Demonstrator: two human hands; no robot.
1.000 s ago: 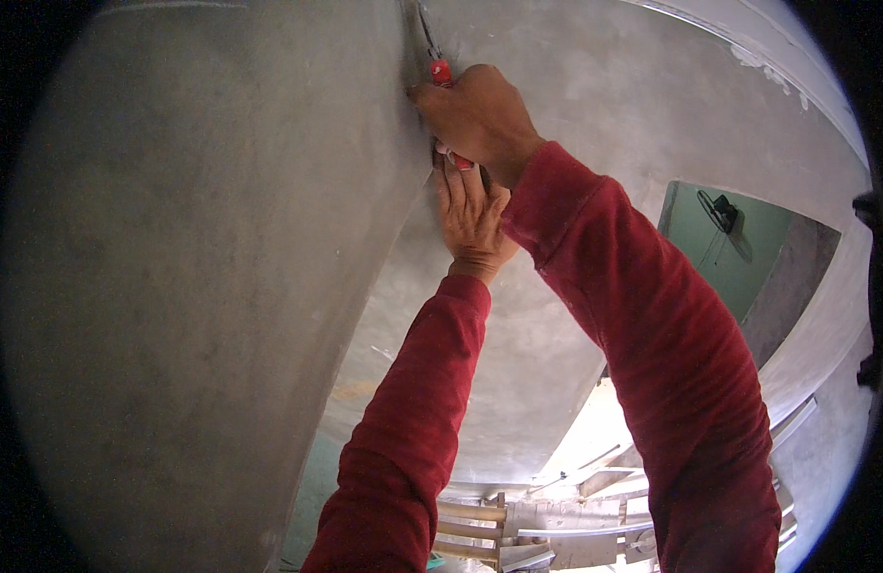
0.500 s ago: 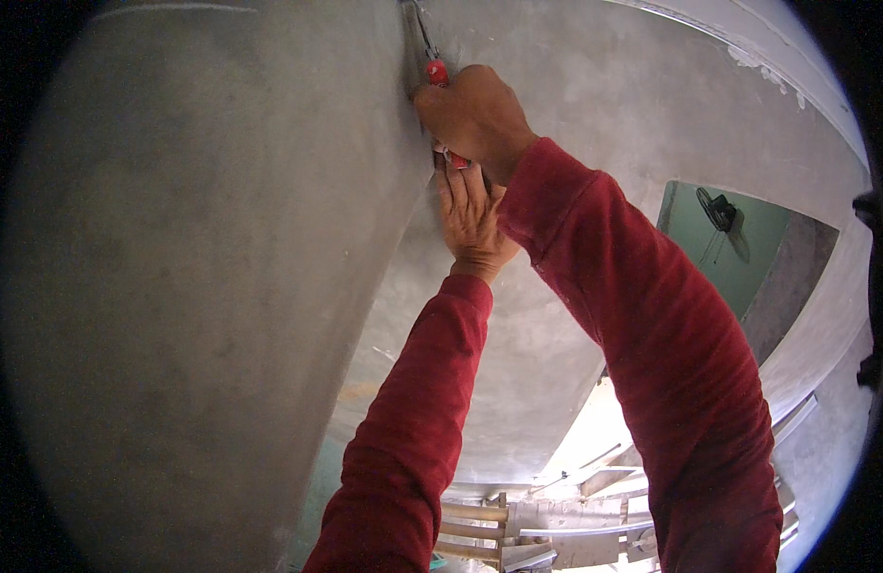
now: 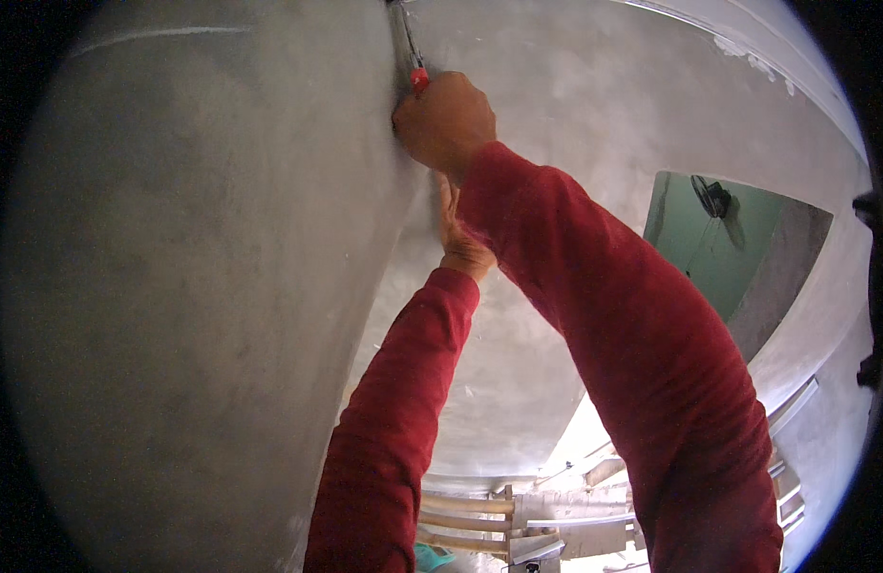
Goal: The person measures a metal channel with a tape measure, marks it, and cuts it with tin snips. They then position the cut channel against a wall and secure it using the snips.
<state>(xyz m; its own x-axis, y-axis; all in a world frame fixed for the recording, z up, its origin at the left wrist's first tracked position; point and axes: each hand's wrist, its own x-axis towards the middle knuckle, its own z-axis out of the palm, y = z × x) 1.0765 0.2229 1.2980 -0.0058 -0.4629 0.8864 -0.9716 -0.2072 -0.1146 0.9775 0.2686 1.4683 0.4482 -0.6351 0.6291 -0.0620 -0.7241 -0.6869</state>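
My right hand (image 3: pixel 443 119) is raised overhead and closed around a red-handled tool (image 3: pixel 418 78) whose metal blade runs up along the corner between two grey plastered surfaces (image 3: pixel 202 286). My left hand (image 3: pixel 457 239) sits just below the right one, mostly hidden behind my right wrist, its fingers laid flat against the plaster. Both arms wear red sleeves. What the left hand holds, if anything, is hidden.
Grey plaster (image 3: pixel 575 86) fills most of the view. An opening at the right shows a green wall with a fan (image 3: pixel 713 196). Pale wooden rails (image 3: pixel 465 520) and boards show at the bottom.
My right hand with the tool has slid a little upward along the corner. The left hand has gone further behind the right wrist.
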